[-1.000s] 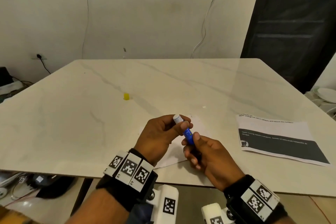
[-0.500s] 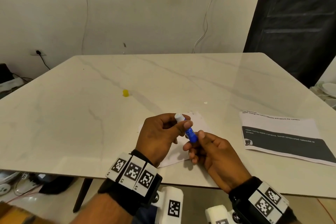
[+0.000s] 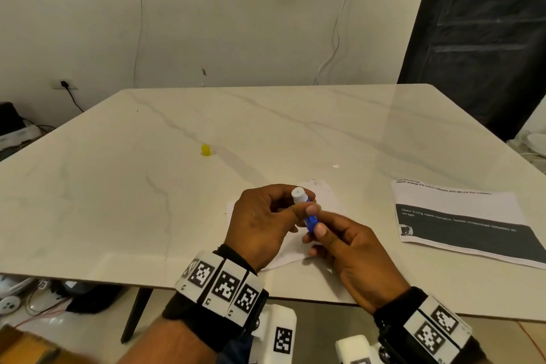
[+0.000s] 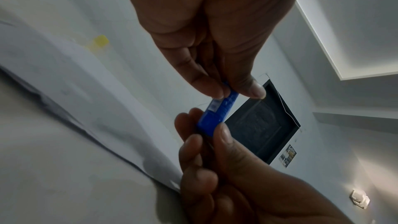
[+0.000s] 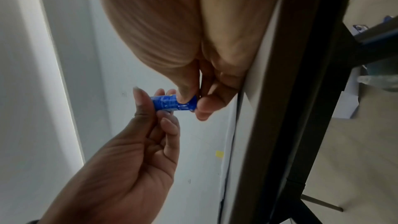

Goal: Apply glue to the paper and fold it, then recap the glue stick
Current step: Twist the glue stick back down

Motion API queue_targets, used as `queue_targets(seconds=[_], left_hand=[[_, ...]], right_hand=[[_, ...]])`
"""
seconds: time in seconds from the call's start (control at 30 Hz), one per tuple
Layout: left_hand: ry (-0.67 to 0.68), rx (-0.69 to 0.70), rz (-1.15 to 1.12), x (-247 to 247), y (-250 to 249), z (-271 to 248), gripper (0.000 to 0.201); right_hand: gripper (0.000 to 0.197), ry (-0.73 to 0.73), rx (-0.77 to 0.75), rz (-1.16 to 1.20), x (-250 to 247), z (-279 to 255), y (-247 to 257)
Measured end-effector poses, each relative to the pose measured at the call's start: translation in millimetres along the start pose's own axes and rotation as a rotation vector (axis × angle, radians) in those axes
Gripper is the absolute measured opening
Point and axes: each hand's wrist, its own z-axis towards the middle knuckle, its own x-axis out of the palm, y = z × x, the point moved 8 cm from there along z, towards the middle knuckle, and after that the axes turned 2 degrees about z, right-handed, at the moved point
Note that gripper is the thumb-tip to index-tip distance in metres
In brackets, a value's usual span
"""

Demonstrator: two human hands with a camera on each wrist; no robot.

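A blue glue stick (image 3: 310, 220) with its white glue tip (image 3: 297, 194) bare is held above the near table edge by both hands. My left hand (image 3: 304, 205) pinches its upper part just under the tip. My right hand (image 3: 313, 233) pinches the lower end. The left wrist view shows the blue glue stick (image 4: 217, 113) between the left hand (image 4: 239, 91) and right hand (image 4: 206, 130). The yellow cap (image 3: 206, 150) stands alone farther back on the left. A white paper (image 3: 323, 192) lies flat under the hands, mostly hidden by them.
The marble table (image 3: 118, 201) ends just behind my wrists. A printed sheet with a dark band (image 3: 461, 224) lies at the right. A small white scrap (image 3: 335, 166) sits beyond the paper. A dark door (image 3: 484, 38) stands at the back right.
Both hands keep hold of the glue stick and have drifted slightly right. My left thumb now sits lower on the blue body, closer to the right thumb.
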Motion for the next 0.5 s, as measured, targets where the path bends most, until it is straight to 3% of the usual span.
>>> queue_targets(seconds=[0.2,0.33,0.5], left_hand=[[-0.017,-0.014,0.022,1.5,1.7,-1.8,0.025],[-0.013,-0.017,0.045,2.0,1.5,-2.5,0.025],[0.005,-0.022,0.069,3.1,2.2,-2.5,0.024]], right_hand=[[0.012,-0.012,-0.059,-0.211,3.4,-4.0,5.5],[0.022,-0.051,-0.072,-0.222,0.1,-2.0,4.4],[0.019,0.014,-0.138,-0.504,11.4,-5.2,4.8]])
